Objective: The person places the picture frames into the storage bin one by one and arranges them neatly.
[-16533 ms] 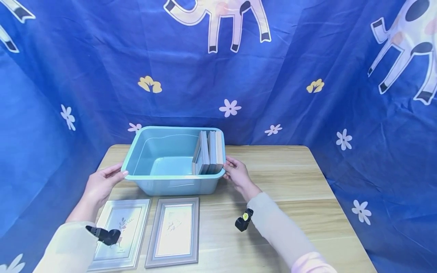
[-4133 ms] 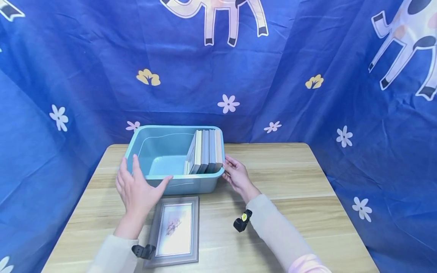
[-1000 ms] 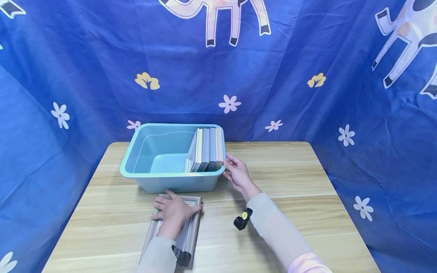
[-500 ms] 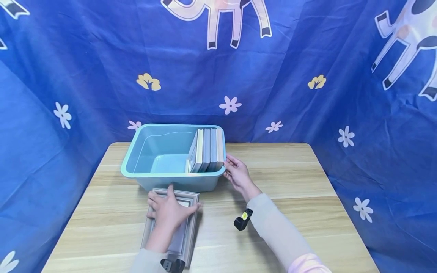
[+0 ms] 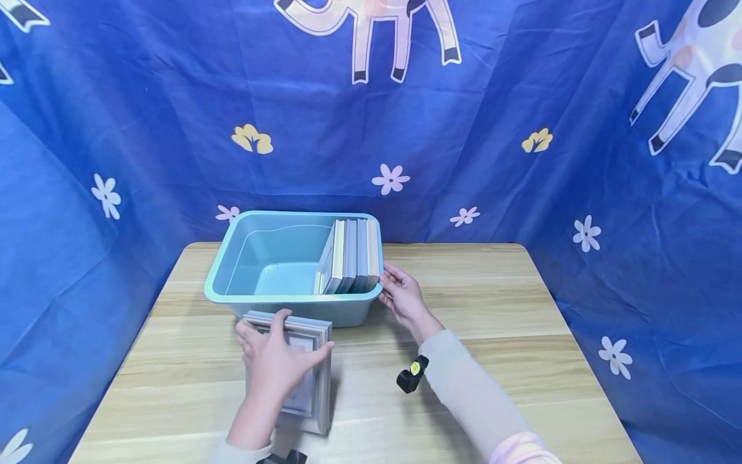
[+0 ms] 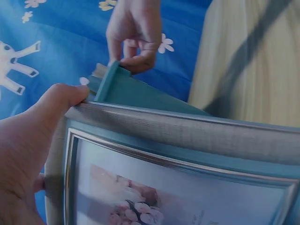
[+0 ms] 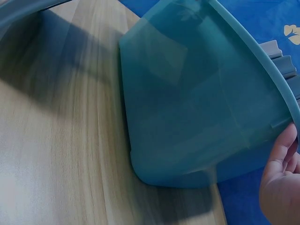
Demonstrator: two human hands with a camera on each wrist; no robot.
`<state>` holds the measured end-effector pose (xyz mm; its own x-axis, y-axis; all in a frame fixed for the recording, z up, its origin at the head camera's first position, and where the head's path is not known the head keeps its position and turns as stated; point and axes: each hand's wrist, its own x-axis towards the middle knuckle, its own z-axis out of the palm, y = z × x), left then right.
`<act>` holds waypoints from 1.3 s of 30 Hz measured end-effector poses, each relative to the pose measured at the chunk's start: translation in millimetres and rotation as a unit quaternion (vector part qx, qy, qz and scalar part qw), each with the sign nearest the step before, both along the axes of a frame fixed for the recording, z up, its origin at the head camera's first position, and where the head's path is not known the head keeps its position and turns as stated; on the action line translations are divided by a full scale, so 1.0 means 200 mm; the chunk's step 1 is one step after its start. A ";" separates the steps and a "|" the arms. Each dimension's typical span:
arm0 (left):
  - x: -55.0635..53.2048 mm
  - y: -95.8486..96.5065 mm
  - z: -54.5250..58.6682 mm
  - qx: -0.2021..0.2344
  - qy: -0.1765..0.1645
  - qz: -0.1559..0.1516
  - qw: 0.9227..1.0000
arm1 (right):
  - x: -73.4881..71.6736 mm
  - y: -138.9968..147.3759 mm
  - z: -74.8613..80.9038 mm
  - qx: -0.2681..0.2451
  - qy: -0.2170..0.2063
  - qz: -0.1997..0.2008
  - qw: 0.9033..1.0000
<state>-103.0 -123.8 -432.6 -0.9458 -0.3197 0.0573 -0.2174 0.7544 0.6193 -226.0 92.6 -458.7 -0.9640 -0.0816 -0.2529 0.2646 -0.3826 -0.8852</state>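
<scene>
My left hand [image 5: 274, 361] grips a grey picture frame [image 5: 321, 393] by its sides. The frame is tilted up in front of the basin, its far edge raised; whether its near edge touches the table cannot be told. A picture of pink flowers [image 6: 138, 211] shows behind its pane in the left wrist view. My right hand [image 5: 406, 301] pinches the right rim of a light blue plastic basin [image 5: 278, 299], the thumb [image 7: 284, 143] on the outer wall. Several picture frames [image 5: 350, 258] stand on edge side by side inside the basin, against its right end.
The basin stands on a wooden table [image 5: 481, 361] near its back edge. A blue curtain [image 5: 324, 148] with flowers and animals hangs behind and at both sides. Black cameras sit on both wrists, the right wrist camera [image 5: 410, 380] hanging below the sleeve.
Earlier, two picture frames lay on the table; one more now stands in the basin. The left hand has gripped the other and raised it from flat. The right hand stays on the rim.
</scene>
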 end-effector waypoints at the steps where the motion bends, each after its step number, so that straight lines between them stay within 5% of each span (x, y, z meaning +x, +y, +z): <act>1: 0.00 0.00 0.01 0.009 0.007 0.004 1.000 | 0.00 0.00 0.00 0.000 0.000 0.000 1.000; 10: 0.05 0.01 0.11 0.043 0.103 0.017 0.994 | -0.01 0.01 -0.01 -0.001 -0.004 0.002 1.000; 18: 0.10 0.02 0.28 0.063 0.156 0.013 0.986 | 0.00 0.00 -0.01 -0.003 0.000 0.005 1.000; 25: 0.09 0.00 0.42 0.044 0.270 -0.023 0.961 | 0.00 0.01 -0.01 -0.004 0.001 0.004 1.000; 33: 0.06 -0.04 0.57 0.042 0.327 -0.059 0.942 | 0.00 0.01 -0.01 -0.003 -0.002 0.001 1.000; 39: -0.01 -0.09 0.66 0.021 0.409 -0.094 0.908 | 0.01 0.01 -0.01 -0.005 0.000 0.004 1.000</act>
